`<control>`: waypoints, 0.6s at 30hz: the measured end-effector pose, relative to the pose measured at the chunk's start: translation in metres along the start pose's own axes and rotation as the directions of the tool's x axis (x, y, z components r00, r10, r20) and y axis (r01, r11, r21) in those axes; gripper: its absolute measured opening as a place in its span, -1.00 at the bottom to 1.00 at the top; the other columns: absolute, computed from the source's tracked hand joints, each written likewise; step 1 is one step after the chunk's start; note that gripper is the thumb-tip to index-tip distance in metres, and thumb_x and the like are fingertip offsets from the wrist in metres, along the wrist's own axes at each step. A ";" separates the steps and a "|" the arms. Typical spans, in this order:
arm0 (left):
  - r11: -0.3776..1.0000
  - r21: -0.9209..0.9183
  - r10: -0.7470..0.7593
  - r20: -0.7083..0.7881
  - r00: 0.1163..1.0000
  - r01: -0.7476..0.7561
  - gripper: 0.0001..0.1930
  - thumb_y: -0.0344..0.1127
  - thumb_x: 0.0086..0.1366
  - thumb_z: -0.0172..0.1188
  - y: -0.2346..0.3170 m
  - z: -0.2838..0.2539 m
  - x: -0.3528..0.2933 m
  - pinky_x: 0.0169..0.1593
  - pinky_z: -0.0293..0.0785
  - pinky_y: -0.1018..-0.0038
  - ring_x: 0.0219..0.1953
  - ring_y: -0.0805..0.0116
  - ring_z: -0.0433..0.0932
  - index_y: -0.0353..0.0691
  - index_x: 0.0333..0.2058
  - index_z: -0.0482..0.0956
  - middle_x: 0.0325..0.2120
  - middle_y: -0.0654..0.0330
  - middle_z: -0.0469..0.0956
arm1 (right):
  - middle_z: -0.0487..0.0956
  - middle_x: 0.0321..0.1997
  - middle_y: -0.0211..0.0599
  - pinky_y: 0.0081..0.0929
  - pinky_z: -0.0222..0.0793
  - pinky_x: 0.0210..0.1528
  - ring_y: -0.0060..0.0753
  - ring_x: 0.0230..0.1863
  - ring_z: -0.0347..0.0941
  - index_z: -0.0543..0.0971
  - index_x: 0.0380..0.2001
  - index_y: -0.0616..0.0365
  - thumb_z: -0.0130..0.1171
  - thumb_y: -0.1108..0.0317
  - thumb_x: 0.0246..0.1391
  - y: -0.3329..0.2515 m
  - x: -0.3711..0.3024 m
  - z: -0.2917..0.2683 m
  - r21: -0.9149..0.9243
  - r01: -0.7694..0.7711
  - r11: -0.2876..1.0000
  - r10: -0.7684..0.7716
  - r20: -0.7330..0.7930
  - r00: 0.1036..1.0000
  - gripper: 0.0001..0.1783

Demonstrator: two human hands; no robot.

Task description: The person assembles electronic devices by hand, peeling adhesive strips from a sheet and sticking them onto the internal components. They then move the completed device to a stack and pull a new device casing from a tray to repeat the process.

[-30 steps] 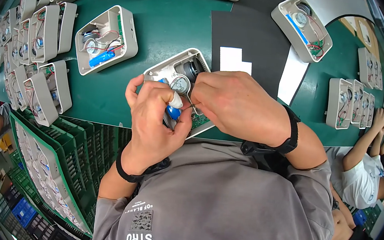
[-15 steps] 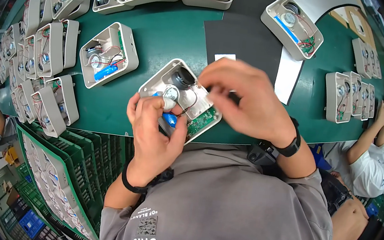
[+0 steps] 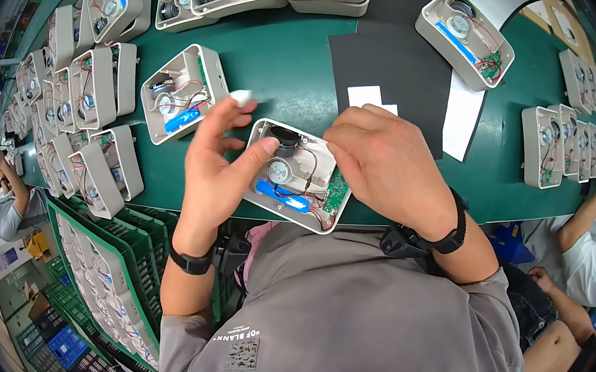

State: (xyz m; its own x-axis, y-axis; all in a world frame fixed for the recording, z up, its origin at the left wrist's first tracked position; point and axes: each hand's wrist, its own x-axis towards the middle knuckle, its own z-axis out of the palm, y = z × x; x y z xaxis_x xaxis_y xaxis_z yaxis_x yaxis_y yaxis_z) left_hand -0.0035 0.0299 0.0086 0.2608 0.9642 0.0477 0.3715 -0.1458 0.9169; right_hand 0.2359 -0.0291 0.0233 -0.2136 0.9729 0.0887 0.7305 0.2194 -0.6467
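Beige housing point(image 3: 324, 163) lies open-side up at frame centre, presumably for access. Right hand point(image 3: 394, 164) bunches its fingers at the upper-right corner, apparently steadying it; any pinch, I cannot tell. Left hand point(image 3: 213, 169): fingers spread, thumb over rim.

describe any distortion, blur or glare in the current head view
In the head view, the rim is black and the green table has a bowed near edge; there too, casings toward the left rim look squeezed; the left hand's white fingertip cover seems slightly smeared; no strong glare hides the blue cylinder.
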 end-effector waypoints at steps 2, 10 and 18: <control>0.960 -0.175 -0.196 0.143 0.970 0.220 -0.47 -0.46 0.28 0.46 -0.001 0.006 0.003 -0.14 0.54 0.55 -0.20 0.50 0.63 -0.32 0.20 0.52 -0.21 0.24 0.69 | 0.63 -0.24 -0.27 -0.23 0.50 -0.14 -0.09 -0.18 0.56 0.66 -0.27 0.23 0.26 0.50 0.10 0.003 0.000 0.001 0.006 0.006 1.000 -0.006 -0.004 1.000 -0.89; 0.913 -0.226 -0.295 0.205 0.933 0.338 -0.65 -0.50 0.34 0.40 0.006 0.018 0.007 -0.27 0.54 0.63 -0.30 0.62 0.60 -0.34 0.08 0.63 -0.28 0.30 0.68 | 0.60 -0.26 -0.29 -0.24 0.50 -0.21 -0.12 -0.26 0.52 0.63 -0.32 0.23 0.26 0.55 0.04 0.008 -0.003 0.006 0.064 0.050 0.997 -0.045 -0.070 0.997 -0.90; 0.863 -0.152 -0.424 0.300 0.855 0.481 -0.66 -0.53 0.34 0.40 0.016 0.014 0.019 -0.20 0.59 0.60 -0.27 0.60 0.63 -0.35 0.07 0.64 -0.26 0.26 0.71 | 0.59 -0.28 -0.30 -0.24 0.50 -0.27 -0.15 -0.30 0.52 0.62 -0.36 0.24 0.28 0.56 0.01 0.009 -0.006 0.013 0.134 0.044 0.990 -0.031 -0.097 0.995 -0.91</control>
State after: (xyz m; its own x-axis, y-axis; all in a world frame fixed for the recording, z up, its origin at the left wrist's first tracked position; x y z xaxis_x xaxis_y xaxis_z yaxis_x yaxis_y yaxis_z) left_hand 0.0200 0.0433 0.0183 0.3324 0.8197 -0.4665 0.3112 0.3716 0.8747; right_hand 0.2356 -0.0342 0.0074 -0.1726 0.9681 0.1816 0.6270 0.2502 -0.7377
